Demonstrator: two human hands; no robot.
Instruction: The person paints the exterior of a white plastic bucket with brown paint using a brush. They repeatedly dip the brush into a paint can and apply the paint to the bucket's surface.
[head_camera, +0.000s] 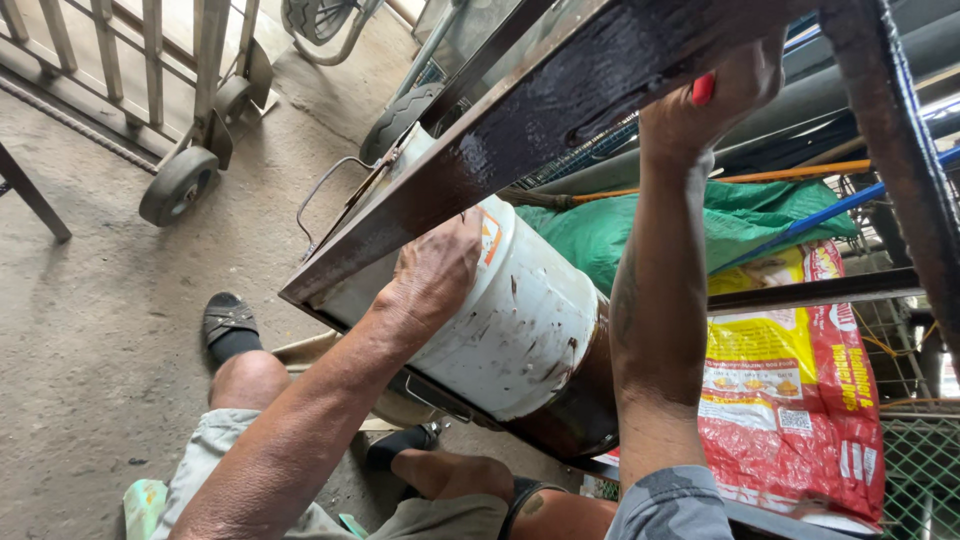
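We see the left hand (437, 268) pressed flat, fingers spread, against a white paint bucket (520, 320) that lies tilted near the middle. The right hand (715, 95), far right, is closed around a red-handled brush (703, 88). The dark metal bar (560, 110) above already looks glossy and wet; the frame (880, 110) at right seems partly coated.

A grey rubber caster wheel (178, 186) carries a metal railing frame (150, 60) on the bare concrete floor (90, 330). A green tarpaulin (740, 225) lies above a red-and-yellow printed plastic sack (800, 390). Green wire mesh (920, 470) stands beside the sack.
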